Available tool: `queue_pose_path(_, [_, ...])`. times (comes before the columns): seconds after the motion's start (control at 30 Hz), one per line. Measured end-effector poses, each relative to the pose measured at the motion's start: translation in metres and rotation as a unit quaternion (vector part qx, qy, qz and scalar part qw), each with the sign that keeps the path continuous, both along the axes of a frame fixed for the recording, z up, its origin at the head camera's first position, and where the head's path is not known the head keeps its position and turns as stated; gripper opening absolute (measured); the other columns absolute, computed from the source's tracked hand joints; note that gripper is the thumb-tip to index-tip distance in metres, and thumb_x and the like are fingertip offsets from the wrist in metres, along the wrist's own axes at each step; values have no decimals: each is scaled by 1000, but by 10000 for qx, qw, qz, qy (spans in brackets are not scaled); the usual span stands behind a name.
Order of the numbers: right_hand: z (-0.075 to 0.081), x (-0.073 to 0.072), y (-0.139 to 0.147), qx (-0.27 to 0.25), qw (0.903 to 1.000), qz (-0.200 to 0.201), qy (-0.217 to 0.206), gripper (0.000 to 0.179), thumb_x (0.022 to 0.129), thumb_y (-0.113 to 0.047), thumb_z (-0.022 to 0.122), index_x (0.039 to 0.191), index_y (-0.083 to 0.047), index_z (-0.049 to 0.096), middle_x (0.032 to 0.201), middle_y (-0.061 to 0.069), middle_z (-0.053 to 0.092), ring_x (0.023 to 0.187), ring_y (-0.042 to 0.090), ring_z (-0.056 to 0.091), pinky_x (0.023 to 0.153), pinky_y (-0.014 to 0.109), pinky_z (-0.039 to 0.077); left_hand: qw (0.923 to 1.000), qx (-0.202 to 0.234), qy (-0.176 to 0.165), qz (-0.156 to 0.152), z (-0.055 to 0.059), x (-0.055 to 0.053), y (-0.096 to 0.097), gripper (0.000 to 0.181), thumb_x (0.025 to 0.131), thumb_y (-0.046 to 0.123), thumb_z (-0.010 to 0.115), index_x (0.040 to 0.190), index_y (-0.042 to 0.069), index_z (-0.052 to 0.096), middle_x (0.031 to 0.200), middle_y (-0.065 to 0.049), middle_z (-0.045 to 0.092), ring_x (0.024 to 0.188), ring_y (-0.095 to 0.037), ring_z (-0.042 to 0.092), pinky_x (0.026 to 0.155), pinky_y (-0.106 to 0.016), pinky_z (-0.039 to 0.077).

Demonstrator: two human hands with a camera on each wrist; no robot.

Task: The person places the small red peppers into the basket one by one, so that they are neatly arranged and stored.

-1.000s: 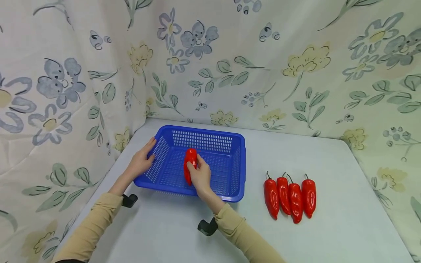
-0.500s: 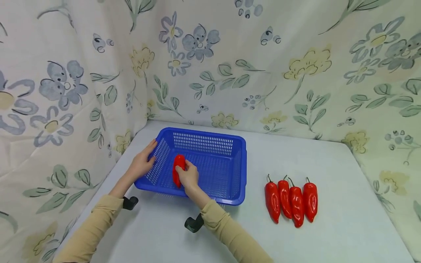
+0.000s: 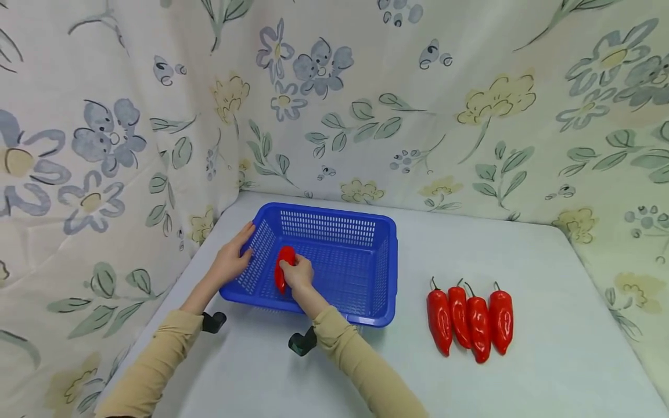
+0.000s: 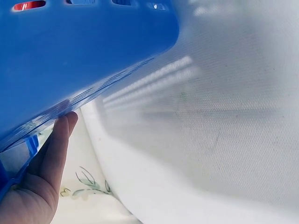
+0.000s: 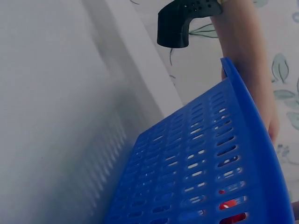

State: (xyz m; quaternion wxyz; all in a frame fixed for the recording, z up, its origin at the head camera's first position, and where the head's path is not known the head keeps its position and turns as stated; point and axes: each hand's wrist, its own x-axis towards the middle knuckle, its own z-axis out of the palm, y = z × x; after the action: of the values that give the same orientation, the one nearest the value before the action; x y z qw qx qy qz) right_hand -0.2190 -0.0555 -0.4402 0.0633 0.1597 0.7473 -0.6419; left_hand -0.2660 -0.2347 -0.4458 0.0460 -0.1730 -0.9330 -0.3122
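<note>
My left hand (image 3: 231, 262) holds the left side of a blue plastic basket (image 3: 389, 273) with perforated walls, its thumb over the rim and its fingers along the outside. In the left wrist view the fingers of this hand (image 4: 44, 172) lie against the basket's outer wall. Inside the basket, toward its left end, my right hand (image 3: 300, 277) grips a glossy red chili pepper (image 3: 286, 254) between thumb and fingers. The pepper lies lengthwise from back to front, close over the basket floor. Through the slots in the right wrist view, bits of red (image 5: 231, 204) show.
Several more red chili peppers (image 3: 439, 322) with dark stems lie in a row on the white table (image 3: 554, 302), right of the basket. A floral cloth (image 3: 418, 116) hangs behind the table and along its left side. A dark wrist camera (image 3: 303, 343) sits under each forearm.
My right hand has carried the chili pepper leftward inside the basket and lowered slightly. The left hand keeps its place on the basket's side. The row of peppers stays put.
</note>
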Motion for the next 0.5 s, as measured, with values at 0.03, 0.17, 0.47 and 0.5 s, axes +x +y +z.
queue_pose_path(0.03, [-1,-1,-1,-3,10000,0,-21,47,89,-15,62,131,4,53,119,20,64,105,30,64,90,38,54,10000,16,-25,8,0,0,0,61,89,0,49,147,-1,30,156,-17,23,141,-40,27,112,-57,27])
queue_pose_path(0.17, [-9,-10,-5,-298,9993,4,-245,50,89,-15,62,133,5,50,122,21,62,108,30,63,92,38,54,9999,28,-77,59,1,0,1,61,89,-2,49,147,0,29,156,-16,23,141,-40,26,112,-57,26])
queue_pose_path(0.47, [-37,-23,-8,-908,9954,119,-265,54,88,-18,65,134,5,48,127,22,59,109,28,63,86,35,56,9998,30,-155,104,2,1,3,60,90,-2,49,147,0,29,156,-16,22,141,-40,27,113,-56,25])
queue_pose_path(0.5, [-22,-17,-7,-853,9954,113,-417,52,89,-15,63,135,5,47,131,23,56,116,31,60,91,38,54,9998,32,-149,101,2,1,3,60,90,-1,49,147,0,29,156,-16,23,141,-40,27,113,-56,25])
